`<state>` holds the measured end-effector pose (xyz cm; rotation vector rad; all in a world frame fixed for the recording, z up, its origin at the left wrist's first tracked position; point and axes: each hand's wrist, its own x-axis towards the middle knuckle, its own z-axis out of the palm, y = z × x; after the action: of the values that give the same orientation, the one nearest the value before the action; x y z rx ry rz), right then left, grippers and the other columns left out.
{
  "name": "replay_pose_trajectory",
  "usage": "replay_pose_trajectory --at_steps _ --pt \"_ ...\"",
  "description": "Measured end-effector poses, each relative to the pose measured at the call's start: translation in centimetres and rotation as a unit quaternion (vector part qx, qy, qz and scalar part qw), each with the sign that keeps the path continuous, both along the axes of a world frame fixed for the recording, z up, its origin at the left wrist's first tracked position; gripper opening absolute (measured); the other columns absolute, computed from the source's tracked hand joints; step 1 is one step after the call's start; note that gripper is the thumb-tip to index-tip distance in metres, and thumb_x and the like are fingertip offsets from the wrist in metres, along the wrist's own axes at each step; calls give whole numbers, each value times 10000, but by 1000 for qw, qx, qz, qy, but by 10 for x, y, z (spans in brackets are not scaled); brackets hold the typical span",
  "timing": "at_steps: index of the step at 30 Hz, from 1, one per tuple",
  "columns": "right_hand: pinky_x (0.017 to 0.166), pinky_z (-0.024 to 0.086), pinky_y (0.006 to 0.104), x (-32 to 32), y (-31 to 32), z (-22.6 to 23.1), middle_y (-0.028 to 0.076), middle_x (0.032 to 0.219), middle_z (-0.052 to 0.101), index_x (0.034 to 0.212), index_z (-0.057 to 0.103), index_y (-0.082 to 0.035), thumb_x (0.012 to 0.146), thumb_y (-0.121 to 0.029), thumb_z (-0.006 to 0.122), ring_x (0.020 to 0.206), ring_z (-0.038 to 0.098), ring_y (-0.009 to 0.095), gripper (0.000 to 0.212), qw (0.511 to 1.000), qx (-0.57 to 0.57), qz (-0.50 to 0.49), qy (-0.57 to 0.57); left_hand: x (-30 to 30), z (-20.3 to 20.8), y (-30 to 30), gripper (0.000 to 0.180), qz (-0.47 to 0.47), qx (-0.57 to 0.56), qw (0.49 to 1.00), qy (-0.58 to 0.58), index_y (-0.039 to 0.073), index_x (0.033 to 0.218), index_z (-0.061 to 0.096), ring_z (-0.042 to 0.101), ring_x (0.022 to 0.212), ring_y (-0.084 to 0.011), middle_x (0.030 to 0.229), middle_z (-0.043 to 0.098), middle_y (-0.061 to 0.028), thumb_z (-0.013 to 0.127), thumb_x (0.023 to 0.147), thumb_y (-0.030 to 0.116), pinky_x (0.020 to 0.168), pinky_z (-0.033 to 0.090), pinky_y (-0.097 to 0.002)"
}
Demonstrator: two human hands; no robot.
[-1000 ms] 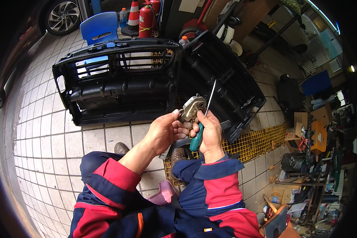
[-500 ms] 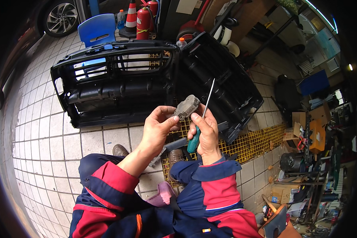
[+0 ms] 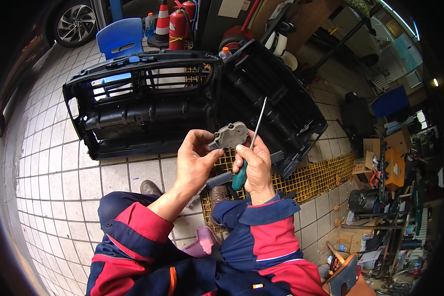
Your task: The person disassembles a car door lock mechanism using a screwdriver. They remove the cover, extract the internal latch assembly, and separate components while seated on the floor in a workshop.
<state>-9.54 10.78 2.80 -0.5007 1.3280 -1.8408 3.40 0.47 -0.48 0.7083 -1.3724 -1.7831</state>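
Between my hands is a small grey motor housing [image 3: 233,134] with a round raised area and small lugs on its rim. My right hand [image 3: 255,163] pinches its right side, the thumb on its near edge. That same hand also holds a screwdriver [image 3: 240,176], its green handle against the palm and its thin metal shaft pointing up and away. At the housing's left end, the thumb and curled fingers of my left hand [image 3: 195,155] close around the corner; some fingertips are hidden behind it.
Beyond my hands, a large black plastic frame with slats [image 3: 148,106] stands on the tiled floor. Another black frame [image 3: 276,103] leans at its right. A yellow grating [image 3: 315,180] runs below. Behind are a blue chair [image 3: 119,37], a fire extinguisher [image 3: 178,29] and a traffic cone [image 3: 163,22].
The grey housing has turned over, so its flatter face with the round area now shows. My left fingers have shifted slightly at its left end. The screwdriver has stayed nearly still.
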Motion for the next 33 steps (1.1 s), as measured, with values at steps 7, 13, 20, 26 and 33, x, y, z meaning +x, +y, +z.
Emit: replay_pose_trajectory --at_steps 7,13,20,26,33 --pt "511 520 221 4 -2 3 30 985 676 1418 538 -2 942 -65 755 625 577 57 527 998 28 -22 46 0 0 0 371 -11 -5 1000 -12 42 1137 655 535 848 -58 962 606 27 844 828 -37 782 505 -224" --pt "507 504 202 6 -3 2 42 1064 721 1369 584 -32 938 -71 799 607 572 46 483 993 36 -49 100 -2 -1 0 368 -20 1 1000 -7 24 1163 659 582 890 -64 1008 653 8 832 845 -37 822 528 -237" --pt "504 501 200 8 -2 3 38 1130 728 1492 570 -50 999 -21 690 602 563 33 508 996 12 -25 79 -2 -2 -2 306 -22 39 998 33 10 1152 665 695 1023 -117 1101 718 -44 748 882 -108 938 576 -290" --pt "498 490 193 7 0 8 53 1103 708 1548 507 -8 959 -65 738 624 555 32 635 997 25 23 63 -1 -10 -4 300 33 -65 996 51 0 1100 649 681 1028 -141 1144 589 -49 653 860 -179 916 586 -282" --pt "523 510 195 8 -2 11 128 1294 698 1579 405 23 889 -2 709 624 553 44 755 999 -21 19 28 2 -2 1 388 19 -40 998 49 7 1205 614 688 1064 -140 1164 647 -59 678 861 -160 941 576 -288"
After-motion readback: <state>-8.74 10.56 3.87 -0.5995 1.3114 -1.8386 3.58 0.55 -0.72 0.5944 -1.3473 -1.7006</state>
